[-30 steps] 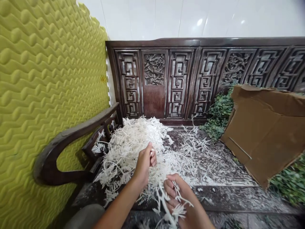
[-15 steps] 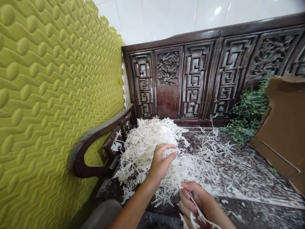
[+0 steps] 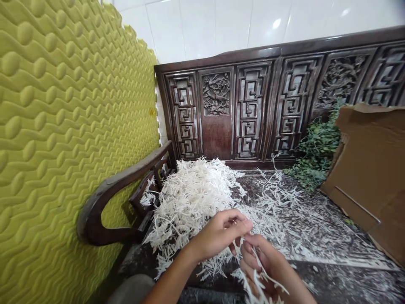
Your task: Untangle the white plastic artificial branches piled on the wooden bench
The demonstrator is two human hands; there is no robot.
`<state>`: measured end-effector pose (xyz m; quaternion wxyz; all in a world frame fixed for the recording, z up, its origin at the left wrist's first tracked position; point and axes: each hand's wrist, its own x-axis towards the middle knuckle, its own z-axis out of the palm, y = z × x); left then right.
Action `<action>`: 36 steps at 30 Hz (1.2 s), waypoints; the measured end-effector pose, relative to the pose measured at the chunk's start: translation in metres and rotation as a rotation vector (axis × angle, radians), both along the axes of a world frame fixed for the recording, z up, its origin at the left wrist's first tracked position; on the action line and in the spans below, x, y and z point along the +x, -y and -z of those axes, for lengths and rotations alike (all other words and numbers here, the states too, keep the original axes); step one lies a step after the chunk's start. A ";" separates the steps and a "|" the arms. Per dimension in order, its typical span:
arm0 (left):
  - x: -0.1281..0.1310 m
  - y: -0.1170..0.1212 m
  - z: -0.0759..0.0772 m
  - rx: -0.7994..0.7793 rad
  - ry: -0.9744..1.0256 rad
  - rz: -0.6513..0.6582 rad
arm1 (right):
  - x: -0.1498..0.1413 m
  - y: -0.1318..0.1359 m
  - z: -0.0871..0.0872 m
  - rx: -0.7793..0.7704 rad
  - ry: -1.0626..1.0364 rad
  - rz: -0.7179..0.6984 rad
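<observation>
A heap of white, feathery plastic sprigs [image 3: 193,202] lies on the dark seat of a carved wooden bench [image 3: 335,264], with loose pieces scattered to the right. In front of the heap, my left hand [image 3: 220,234] pinches a thin white stem with its fingertips. My right hand [image 3: 262,266] is just beside it and grips a white sprig [image 3: 257,285], whose lower end hangs toward the bottom of the picture. The two hands nearly touch. Part of the sprig is hidden by my fingers.
A yellow-green foam mat [image 3: 63,126] stands on the left, beside the bench's curved armrest [image 3: 117,194]. Behind are the carved backrest [image 3: 249,109] and white tiles [image 3: 253,29]. A pile of green foliage [image 3: 316,147] and a brown cardboard sheet [image 3: 370,169] lie on the right.
My left hand has moved off the heap, toward my right hand, and now pinches a stem. The view has shifted slightly, and the cardboard sits further right than a second ago.
</observation>
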<state>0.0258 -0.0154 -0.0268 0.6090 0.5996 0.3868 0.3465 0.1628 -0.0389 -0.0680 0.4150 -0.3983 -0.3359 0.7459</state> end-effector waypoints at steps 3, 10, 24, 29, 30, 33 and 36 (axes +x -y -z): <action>-0.003 -0.002 0.005 -0.032 -0.077 0.012 | 0.001 0.003 -0.001 -0.138 -0.039 -0.046; -0.003 -0.002 0.009 -0.106 -0.059 0.025 | 0.001 0.006 -0.007 -0.260 -0.123 0.099; -0.003 -0.003 0.015 -0.014 -0.045 0.038 | -0.013 0.018 -0.017 -0.307 -0.113 0.114; 0.004 0.000 0.015 -0.068 0.128 0.047 | -0.013 0.021 -0.024 -0.178 -0.037 0.185; 0.005 0.001 0.014 -0.098 0.180 0.041 | -0.014 0.021 -0.026 -0.163 -0.036 0.202; 0.011 0.003 0.014 -0.231 0.354 0.027 | -0.014 0.022 -0.031 -0.127 -0.062 0.234; 0.016 0.004 0.015 -0.328 0.535 0.011 | -0.013 0.023 -0.038 -0.133 -0.094 0.225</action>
